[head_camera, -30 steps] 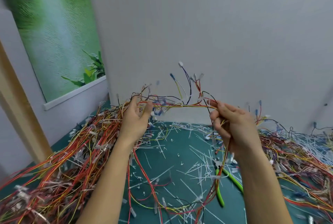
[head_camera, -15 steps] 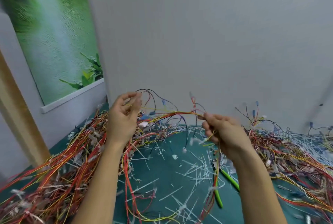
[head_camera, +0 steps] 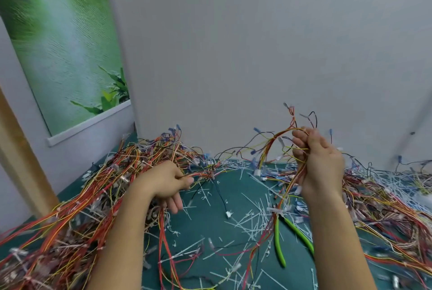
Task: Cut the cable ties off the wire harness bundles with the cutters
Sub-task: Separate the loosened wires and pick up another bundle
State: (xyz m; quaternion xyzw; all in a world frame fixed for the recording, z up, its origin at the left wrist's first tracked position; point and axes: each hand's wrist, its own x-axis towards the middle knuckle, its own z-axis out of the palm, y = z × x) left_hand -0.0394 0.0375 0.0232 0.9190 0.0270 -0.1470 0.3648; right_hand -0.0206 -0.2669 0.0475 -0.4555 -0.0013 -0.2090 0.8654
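- Wire harness [head_camera: 271, 143], a loose bundle of red, orange and yellow leads, arcs through the air in front of the grey wall. Its upper end is gathered in the right hand [head_camera: 320, 163].
- That hand is raised, with its fingers curled round the leads. A strand hangs from it down to the teal tabletop [head_camera: 210, 231].
- The left hand [head_camera: 168, 182] sits low, just above the tabletop. Its fingers and thumb are curled round a red-orange bunch of wires at the edge of the left pile [head_camera: 77, 196].
- I cannot tell whether that bunch belongs to the raised harness.
- The cutters [head_camera: 278, 243] lie flat on the tabletop beside the right forearm, green handles splayed. Neither hand touches them, and the hanging strand crosses their head.
- White cut cable ties [head_camera: 247, 219] are scattered over the tabletop between the two arms.
- A second heap, the right pile [head_camera: 392, 198], spreads along the wall.
- A green poster [head_camera: 58, 44] hangs at upper left.
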